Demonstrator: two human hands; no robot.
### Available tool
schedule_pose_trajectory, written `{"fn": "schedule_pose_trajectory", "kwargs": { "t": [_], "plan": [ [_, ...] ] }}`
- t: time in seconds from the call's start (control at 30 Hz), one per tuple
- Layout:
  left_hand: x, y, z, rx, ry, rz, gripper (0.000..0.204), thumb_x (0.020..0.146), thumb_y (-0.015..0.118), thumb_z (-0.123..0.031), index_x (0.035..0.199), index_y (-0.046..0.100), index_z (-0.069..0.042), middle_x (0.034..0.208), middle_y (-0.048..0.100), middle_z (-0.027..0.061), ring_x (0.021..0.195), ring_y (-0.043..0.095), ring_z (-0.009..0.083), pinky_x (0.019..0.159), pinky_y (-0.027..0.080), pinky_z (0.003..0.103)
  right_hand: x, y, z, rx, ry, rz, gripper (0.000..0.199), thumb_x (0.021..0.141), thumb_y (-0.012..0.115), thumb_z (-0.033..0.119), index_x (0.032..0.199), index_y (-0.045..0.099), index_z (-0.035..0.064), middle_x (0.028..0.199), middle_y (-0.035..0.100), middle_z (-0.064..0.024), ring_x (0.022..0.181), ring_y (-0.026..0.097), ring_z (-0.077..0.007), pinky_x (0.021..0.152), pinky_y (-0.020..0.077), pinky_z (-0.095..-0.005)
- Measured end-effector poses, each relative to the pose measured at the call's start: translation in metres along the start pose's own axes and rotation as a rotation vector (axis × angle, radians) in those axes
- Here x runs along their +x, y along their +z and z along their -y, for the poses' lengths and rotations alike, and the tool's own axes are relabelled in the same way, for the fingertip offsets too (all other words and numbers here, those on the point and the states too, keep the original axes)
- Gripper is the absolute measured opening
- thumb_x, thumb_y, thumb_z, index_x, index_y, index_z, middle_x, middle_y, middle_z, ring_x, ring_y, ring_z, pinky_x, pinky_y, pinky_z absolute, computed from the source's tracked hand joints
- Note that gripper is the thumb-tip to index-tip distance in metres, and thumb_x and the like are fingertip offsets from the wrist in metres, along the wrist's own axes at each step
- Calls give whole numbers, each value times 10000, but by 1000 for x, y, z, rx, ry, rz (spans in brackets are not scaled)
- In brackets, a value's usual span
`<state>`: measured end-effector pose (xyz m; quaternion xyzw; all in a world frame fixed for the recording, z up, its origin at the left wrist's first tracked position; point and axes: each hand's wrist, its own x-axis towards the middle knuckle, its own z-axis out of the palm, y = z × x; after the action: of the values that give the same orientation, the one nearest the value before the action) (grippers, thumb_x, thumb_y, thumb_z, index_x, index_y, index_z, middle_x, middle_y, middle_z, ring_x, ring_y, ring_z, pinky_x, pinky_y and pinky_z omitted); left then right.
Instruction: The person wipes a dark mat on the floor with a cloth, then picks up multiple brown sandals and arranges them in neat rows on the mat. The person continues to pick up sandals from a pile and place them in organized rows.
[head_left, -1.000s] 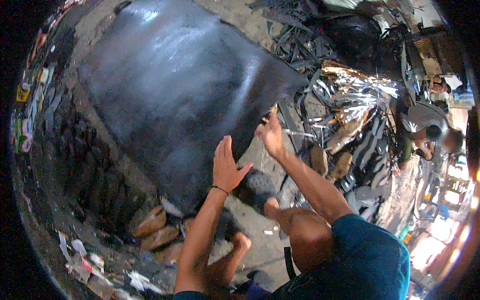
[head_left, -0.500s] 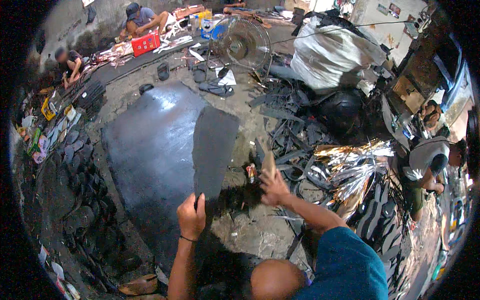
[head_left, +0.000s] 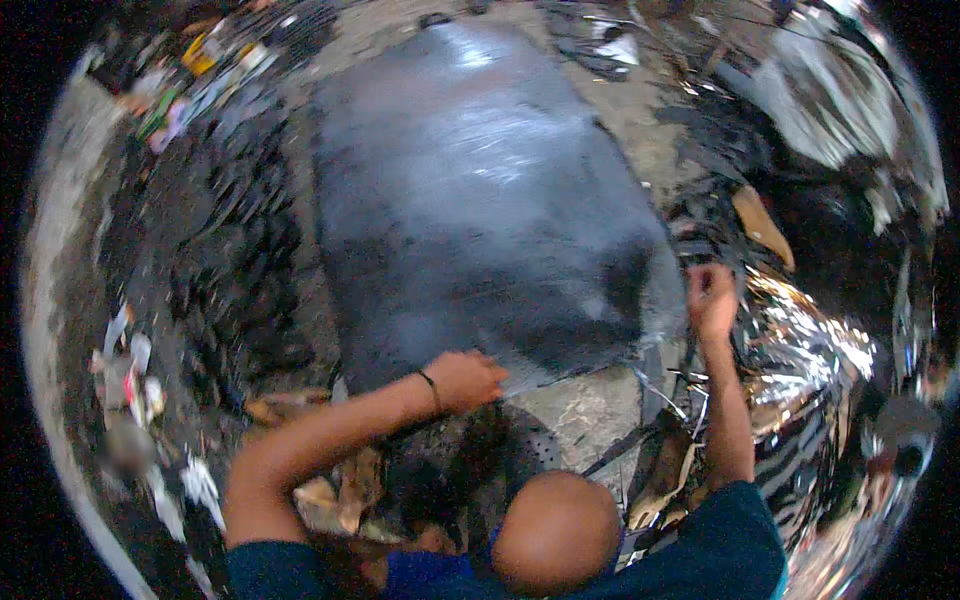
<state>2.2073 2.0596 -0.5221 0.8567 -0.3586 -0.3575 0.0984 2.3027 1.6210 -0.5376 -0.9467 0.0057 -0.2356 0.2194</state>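
Note:
A large black sheet (head_left: 480, 230), shiny at its far end, lies flat over the ground in front of me. My left hand (head_left: 468, 380), with a dark band at the wrist, is bent over its near edge, fingers closed there; their tips are partly hidden. Just off the sheet's right edge is my right hand (head_left: 712, 300), blurred, its fingers loosely bent and apart with nothing visible between them. Beyond that hand a tan sole-shaped piece (head_left: 763, 228) rests on the dark scraps, apart from my fingers.
Dark flat pieces (head_left: 240, 240) are heaped left of the sheet. Shiny strips (head_left: 800, 340) lie in a bundle on the right, with a white sack (head_left: 830, 90) farther back. Brown scraps (head_left: 350, 490) sit near my left forearm. A bent knee (head_left: 557, 530) shows at the lower edge.
The sheet's folded-over right part now lies flat. My right hand has parted from the tan piece, which lies on the scraps. The view has swung down and left.

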Motion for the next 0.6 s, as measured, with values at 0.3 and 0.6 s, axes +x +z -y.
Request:
{"fn": "schedule_pose_trajectory", "kwargs": {
  "t": [0.3,0.6],
  "plan": [
    [-136,141,92,93,-586,-698,513,975,554,-377,1375,505,-59,1412,526,159,1354,441,377,1102,370,506,-64,123,-41,171,23,548,230,957,687,267,984,669,40,883,691,-67,686,680,-218,616,504,-342],
    [-230,198,47,-191,-1079,-399,935,845,528,-755,1526,365,-136,1634,194,174,1508,171,379,1182,233,565,-109,141,157,556,-115,614,255,943,671,193,1143,652,37,1127,659,-140,1035,634,-282,908,500,-397]
  ]
}}
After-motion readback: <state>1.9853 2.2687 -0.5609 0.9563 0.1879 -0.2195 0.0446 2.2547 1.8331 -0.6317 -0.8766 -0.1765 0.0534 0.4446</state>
